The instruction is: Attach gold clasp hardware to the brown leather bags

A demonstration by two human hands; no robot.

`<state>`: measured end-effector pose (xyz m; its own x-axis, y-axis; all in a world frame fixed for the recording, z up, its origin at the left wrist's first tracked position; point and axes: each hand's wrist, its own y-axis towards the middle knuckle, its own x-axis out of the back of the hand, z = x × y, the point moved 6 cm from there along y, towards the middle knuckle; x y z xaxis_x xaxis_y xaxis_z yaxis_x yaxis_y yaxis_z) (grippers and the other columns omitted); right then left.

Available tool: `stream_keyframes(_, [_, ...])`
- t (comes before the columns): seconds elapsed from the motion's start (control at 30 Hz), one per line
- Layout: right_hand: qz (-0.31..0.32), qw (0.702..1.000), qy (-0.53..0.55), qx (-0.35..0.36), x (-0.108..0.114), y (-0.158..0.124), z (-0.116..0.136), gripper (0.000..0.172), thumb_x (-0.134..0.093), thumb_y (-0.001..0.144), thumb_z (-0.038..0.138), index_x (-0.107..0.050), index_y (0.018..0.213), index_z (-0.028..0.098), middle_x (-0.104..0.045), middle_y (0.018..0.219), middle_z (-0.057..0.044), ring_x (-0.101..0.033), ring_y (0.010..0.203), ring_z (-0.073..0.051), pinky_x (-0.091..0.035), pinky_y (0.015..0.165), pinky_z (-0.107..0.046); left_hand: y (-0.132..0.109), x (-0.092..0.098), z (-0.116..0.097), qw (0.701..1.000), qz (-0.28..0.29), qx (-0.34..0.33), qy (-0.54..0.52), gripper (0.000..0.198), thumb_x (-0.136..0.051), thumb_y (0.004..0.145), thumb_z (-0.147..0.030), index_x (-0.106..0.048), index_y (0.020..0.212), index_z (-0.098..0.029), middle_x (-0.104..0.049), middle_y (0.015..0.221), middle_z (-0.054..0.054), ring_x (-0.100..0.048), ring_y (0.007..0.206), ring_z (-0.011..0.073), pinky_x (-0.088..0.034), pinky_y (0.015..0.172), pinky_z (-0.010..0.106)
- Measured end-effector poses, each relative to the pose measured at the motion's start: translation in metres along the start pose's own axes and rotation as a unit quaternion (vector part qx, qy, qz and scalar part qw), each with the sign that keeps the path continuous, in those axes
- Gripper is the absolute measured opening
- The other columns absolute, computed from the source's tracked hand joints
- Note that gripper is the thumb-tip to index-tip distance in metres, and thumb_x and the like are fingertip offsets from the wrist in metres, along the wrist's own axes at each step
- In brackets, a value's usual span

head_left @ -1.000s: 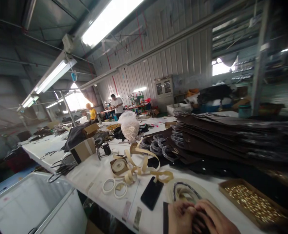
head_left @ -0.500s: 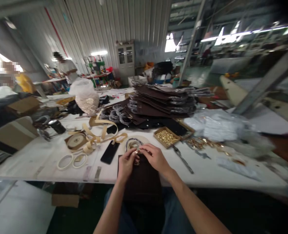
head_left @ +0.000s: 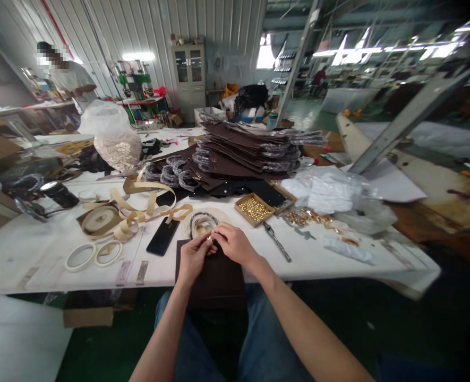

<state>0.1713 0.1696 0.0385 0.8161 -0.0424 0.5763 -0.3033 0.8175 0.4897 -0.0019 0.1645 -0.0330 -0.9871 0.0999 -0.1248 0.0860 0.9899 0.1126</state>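
Note:
A dark brown flat piece (head_left: pixel 214 278) hangs from the white table's (head_left: pixel 318 260) front edge onto my lap. My left hand (head_left: pixel 193 256) and my right hand (head_left: pixel 233 244) meet at its top edge, fingers pinched together on a small gold metal fitting (head_left: pixel 210 239). Just behind them lies a round coil of cord (head_left: pixel 199 223), and a little box of gold rivets (head_left: pixel 254 209) stands to the right.
A black phone (head_left: pixel 163 236), tape rolls (head_left: pixel 93 254) and beige strapping (head_left: pixel 147 204) lie left of my hands. A tall stack of brown pieces (head_left: pixel 246 151) stands behind. Pliers (head_left: pixel 276 241), loose gold hardware (head_left: pixel 306 217) and plastic bags (head_left: pixel 338 193) lie right. A person (head_left: pixel 69 74) stands far left.
My view swung down from the ceiling and far table to my hands. Both hands stay pinched together at the top of the brown piece.

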Motion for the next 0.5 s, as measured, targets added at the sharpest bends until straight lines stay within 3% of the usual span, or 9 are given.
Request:
stream_keyframes(0.27, [-0.014,0.997,-0.059,-0.045,-0.004,0.002,-0.003,0.017,-0.065,0.113,0.016,-0.072,0.099,0.024,-0.076,0.104,-0.006,-0.071,0.095,-0.023,-0.055,0.086,-0.033,0.001,-0.009,0.002,1.000,-0.007,0.015,-0.018,0.052,-0.089,0.100,-0.050,-0.086,0.139,-0.017,-0.089,0.098,0.010,-0.084,0.084,0.0233,-0.068,0.076,0.032])
stream_keyframes(0.4, [-0.030,0.998,0.008,-0.056,0.002,0.003,-0.002,0.019,-0.066,0.114,0.020,-0.075,0.098,0.024,-0.077,0.102,-0.005,-0.073,0.097,-0.023,-0.056,0.089,-0.035,-0.001,-0.010,-0.004,0.998,-0.023,0.039,-0.038,0.053,-0.091,0.098,-0.051,-0.086,0.138,-0.016,-0.089,0.099,0.010,-0.084,0.086,0.0214,-0.065,0.074,0.027])
stream_keyframes(0.5, [-0.029,0.994,0.086,-0.064,0.010,-0.002,0.001,0.019,-0.064,0.117,0.029,-0.082,0.110,0.024,-0.080,0.112,-0.007,-0.075,0.104,-0.024,-0.060,0.089,-0.036,-0.002,-0.014,-0.016,0.997,-0.015,0.053,-0.062,0.056,-0.090,0.098,-0.051,-0.084,0.141,-0.016,-0.089,0.101,0.011,-0.084,0.085,0.0210,-0.068,0.078,0.029])
